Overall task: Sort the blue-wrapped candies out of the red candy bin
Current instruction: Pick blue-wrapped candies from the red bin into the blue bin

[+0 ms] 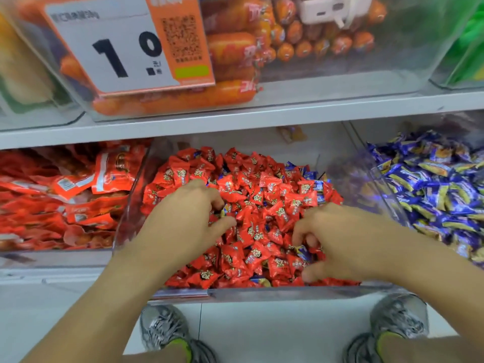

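On the left, a clear bin of red snack packets [60, 195]. My left hand [183, 216] rests in the middle bin [262, 293], fingers curled into the red candies [262, 200], its grip pinching a small wrapper I cannot identify. My right hand [337, 239], nearer, has its grip curled round a blue-wrapped candy [303, 251]. More blue ones lie at the pile's far right. Right: the blue candy bin [432, 184].

Clear red candy bin [262, 294] heaped with red wrappers. Few blue-wrapped candies [303, 251] poking through, mostly along the right side and front edge.
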`<action>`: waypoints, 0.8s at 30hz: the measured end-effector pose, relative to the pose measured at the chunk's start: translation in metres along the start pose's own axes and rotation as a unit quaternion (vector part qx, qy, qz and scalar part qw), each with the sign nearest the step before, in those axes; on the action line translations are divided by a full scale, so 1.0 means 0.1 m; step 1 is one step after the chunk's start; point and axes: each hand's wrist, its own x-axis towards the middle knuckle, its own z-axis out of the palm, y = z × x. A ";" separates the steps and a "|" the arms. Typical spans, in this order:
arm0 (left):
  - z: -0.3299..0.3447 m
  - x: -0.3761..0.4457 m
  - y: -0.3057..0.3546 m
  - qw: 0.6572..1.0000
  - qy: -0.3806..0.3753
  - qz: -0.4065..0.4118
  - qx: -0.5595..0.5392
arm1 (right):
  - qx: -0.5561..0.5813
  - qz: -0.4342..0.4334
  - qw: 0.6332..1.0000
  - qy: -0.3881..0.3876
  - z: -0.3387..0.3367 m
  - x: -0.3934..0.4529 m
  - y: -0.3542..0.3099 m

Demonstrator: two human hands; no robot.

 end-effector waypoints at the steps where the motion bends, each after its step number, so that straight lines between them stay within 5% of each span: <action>1: 0.01 0.04 0.01 1.000 0.000 0.000 -0.001 | 0.006 0.006 1.000 -0.011 0.00 -0.01 0.02; 6: -0.14 0.04 -0.02 0.992 0.012 -0.012 -0.127 | 0.020 0.013 0.998 0.062 0.03 -0.02 0.17; 11: -0.34 0.00 -0.11 0.946 -0.024 -0.048 -0.320 | 0.105 0.018 0.981 0.163 -0.05 0.03 0.19; 18: -0.34 0.01 -0.16 0.945 -0.022 -0.041 -0.324 | 0.190 -0.004 0.978 0.081 -0.02 0.21 -0.09; 24: -0.37 -0.05 0.03 0.953 -0.053 0.020 -0.296 | 0.122 -0.037 0.990 -0.051 0.14 0.24 -0.06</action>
